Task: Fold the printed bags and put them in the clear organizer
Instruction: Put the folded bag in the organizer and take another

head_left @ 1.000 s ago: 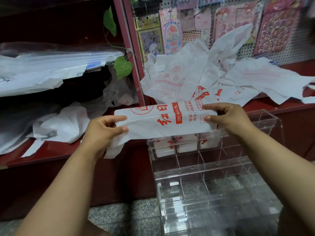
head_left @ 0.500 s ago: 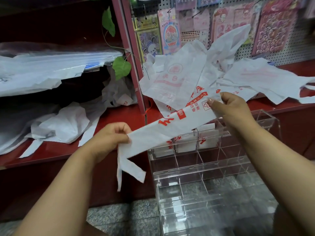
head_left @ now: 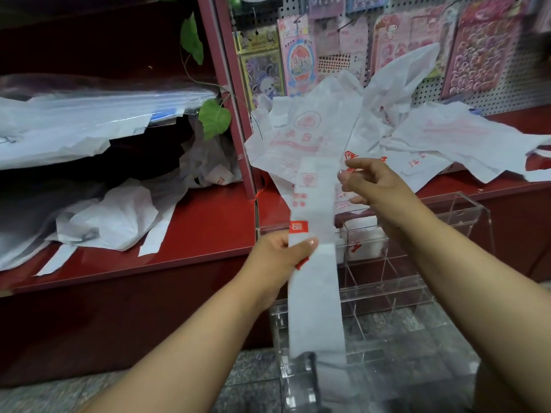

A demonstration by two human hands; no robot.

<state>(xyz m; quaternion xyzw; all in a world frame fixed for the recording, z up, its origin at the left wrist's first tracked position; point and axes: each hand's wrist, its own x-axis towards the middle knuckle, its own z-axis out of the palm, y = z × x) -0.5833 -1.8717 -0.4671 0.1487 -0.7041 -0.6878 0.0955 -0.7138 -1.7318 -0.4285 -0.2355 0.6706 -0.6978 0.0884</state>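
A white bag with red print, folded into a long narrow strip (head_left: 314, 281), hangs upright in front of me. My left hand (head_left: 280, 257) pinches it at mid-height, thumb on its front. My right hand (head_left: 372, 186) is beside the strip's top end with its fingers apart; whether it touches the strip I cannot tell. Behind and below stands the clear organizer (head_left: 417, 281), a grid of compartments. Its back row holds folded printed bags (head_left: 362, 242). More loose printed bags (head_left: 304, 135) lie heaped on the red shelf behind.
A red shelf (head_left: 205, 228) runs across at hand height, with crumpled white bags (head_left: 119, 216) on its left part. A pegboard with hanging sticker packs (head_left: 483, 46) fills the back right. A red upright post (head_left: 235, 114) divides the shelf. Grey speckled floor lies below.
The strip was horizontal between both hands, then turned upright. My left hand moved right to the strip's middle; my right hand opened at its top end, and the lower end dropped.
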